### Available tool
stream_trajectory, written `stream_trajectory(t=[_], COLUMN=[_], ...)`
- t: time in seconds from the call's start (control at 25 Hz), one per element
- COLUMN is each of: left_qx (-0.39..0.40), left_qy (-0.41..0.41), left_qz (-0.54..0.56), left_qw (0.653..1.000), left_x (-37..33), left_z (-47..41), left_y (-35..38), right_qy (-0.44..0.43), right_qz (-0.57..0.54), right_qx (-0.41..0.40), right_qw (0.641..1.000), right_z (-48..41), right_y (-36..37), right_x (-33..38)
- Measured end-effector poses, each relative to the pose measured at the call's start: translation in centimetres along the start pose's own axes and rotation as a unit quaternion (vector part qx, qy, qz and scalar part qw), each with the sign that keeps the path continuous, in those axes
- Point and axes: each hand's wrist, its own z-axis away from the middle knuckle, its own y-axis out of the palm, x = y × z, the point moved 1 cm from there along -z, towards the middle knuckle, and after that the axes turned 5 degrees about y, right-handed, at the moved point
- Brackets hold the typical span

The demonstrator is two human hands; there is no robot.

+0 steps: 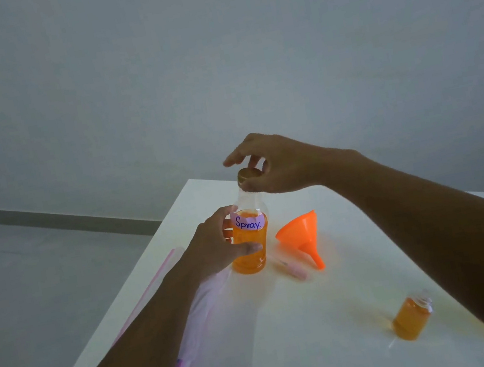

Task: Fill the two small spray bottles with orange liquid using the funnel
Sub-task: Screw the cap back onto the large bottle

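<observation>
- Our left hand (pixel 222 245) is wrapped round the big bottle (pixel 251 253), the one labelled "Spray" and about half full of orange liquid, and holds it upright on the table (pixel 322 314).
- Our right hand (pixel 276 164) pinches the cap (pixel 247 174) on the neck from above, thumb on one side and fingers on the other.
- We judge this to be a cap-turning step, though one frame does not tell us whether the cap is coming off or going on.
- The funnel (pixel 300 234) lies on its side just right of the big bottle, in nobody's grasp.
- One small bottle (pixel 412 320) stands near our right forearm, nearly full of orange and with an open neck.
- A slim pink thing (pixel 293 269) lies beside the funnel's spout; it is too blurred to say if it is the second bottle.
- A plastic bag (pixel 199 313) lies under our left forearm.
- If a fill remains, the next move calls for standing the funnel in an empty neck and pouring slowly.
</observation>
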Motion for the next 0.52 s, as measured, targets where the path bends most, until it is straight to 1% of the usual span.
stream_trajectory(t=[0.28, 0.44, 0.52], left_qx=[-0.001, -0.015, -0.017], left_qy=[-0.007, -0.006, -0.009], left_qz=[-0.067, -0.073, -0.076], left_qw=[0.998, 0.997, 0.997], left_x=[0.1, 0.4, 0.6], left_z=[-0.4, -0.5, -0.6], left_y=[0.0, 0.3, 0.5], right_qy=[-0.003, 0.061, 0.052], right_qz=[0.083, 0.198, 0.193], right_qx=[0.008, -0.015, 0.003], right_qw=[0.996, 0.978, 0.980], right_z=[-0.5, -1.4, -1.3], right_y=[-1.2, -0.7, -1.0], right_x=[-0.3, 0.6, 0.6])
